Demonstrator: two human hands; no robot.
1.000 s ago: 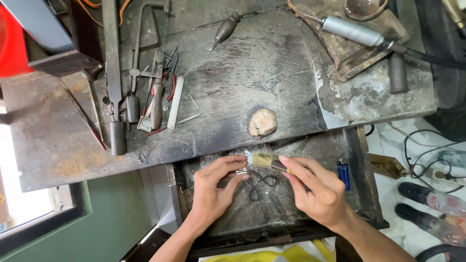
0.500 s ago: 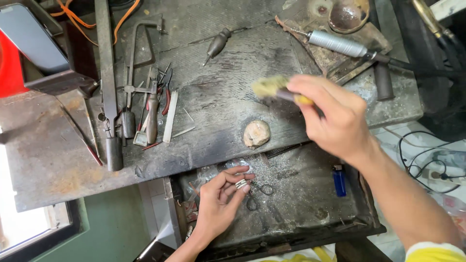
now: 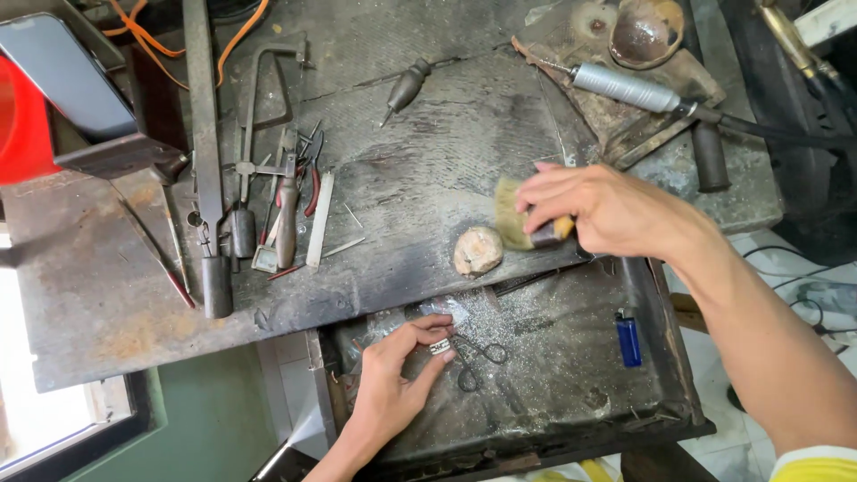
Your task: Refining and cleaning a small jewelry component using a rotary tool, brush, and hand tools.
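Right hand (image 3: 616, 212) closed around a small brush (image 3: 516, 216), I hold its yellowish bristles just beside the pale, rounded stone (image 3: 478, 250) that sits near the front edge of my dark workbench (image 3: 428, 161). The fingers wrap the brush's handle, and the bristle end points toward the stone without clearly touching it.

Below the stone, in the shallow metal tray (image 3: 571, 393) slung under the bench edge, my left hand (image 3: 393, 384) pinches a small silver ring (image 3: 440, 346) between thumb and fingertips, pressing it close to the tray floor. Small scissors (image 3: 478, 357) lie just beside the ring, on the side away from my palm, and a crumpled clear plastic bag (image 3: 442, 311) sits between the ring and the stone. A blue lighter (image 3: 628, 339) rests in the same tray, well apart from the ring and below my right wrist.

Far from the stone, toward the left of the bench, lie a saw frame (image 3: 259, 107), red-handled pliers (image 3: 312, 178) and several files (image 3: 286, 223) bunched together. Above the stone, a dark-handled awl (image 3: 406, 87) lies at an angle. Beyond my right hand, a silver rotary handpiece (image 3: 625, 87) rests on a worn block, with a small round bowl (image 3: 644, 31) just behind it.
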